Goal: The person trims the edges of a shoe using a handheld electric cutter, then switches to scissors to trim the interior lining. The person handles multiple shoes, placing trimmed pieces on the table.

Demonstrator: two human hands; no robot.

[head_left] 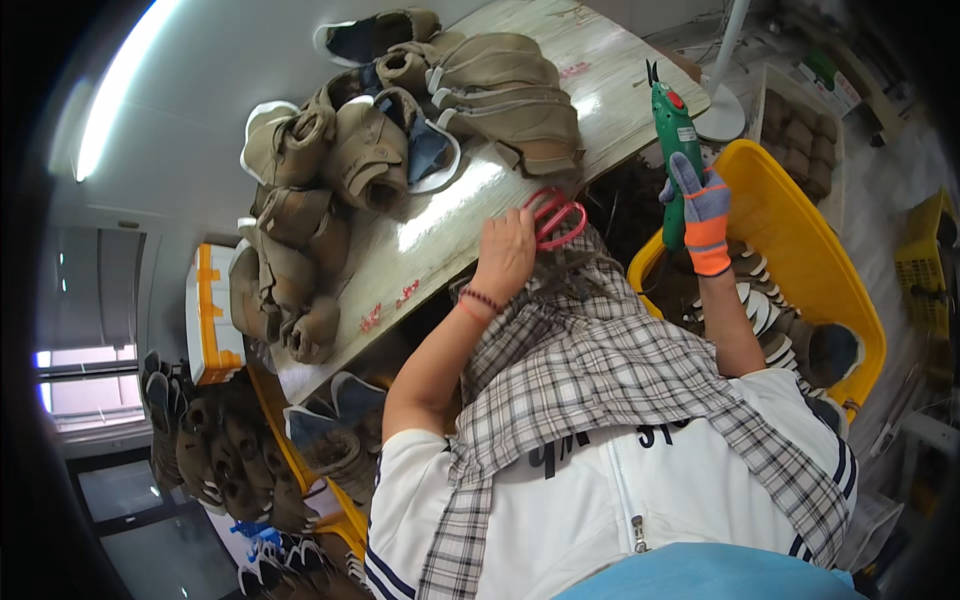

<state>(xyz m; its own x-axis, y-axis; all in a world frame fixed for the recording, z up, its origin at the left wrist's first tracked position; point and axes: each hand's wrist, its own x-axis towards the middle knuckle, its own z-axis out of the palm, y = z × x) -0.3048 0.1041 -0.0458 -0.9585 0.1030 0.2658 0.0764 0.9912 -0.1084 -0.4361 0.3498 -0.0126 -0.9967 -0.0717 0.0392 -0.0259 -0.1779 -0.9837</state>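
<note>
My left hand [507, 245] is closed at the near edge of the table, its fingers against a pair of scissors [560, 222] with red loop handles. The handles stick out to the right of the fingers; the blades are hidden. A grey and orange work glove covers my right hand [697, 205], which grips a green hand-held electric cutter [674, 135] with a red button. Its dark pointed jaws face up and away from me, apart at the tip. Brown shoe uppers [510, 95] with pale edges lie stacked on the table beyond my left hand.
More shoe uppers [370, 150] crowd the left of the pale table [440, 240]. At my right stands a yellow tub [865, 300] holding uppers. A white pole [733, 50] rises behind the table's far right corner. Crates of uppers [235, 450] stand at lower left.
</note>
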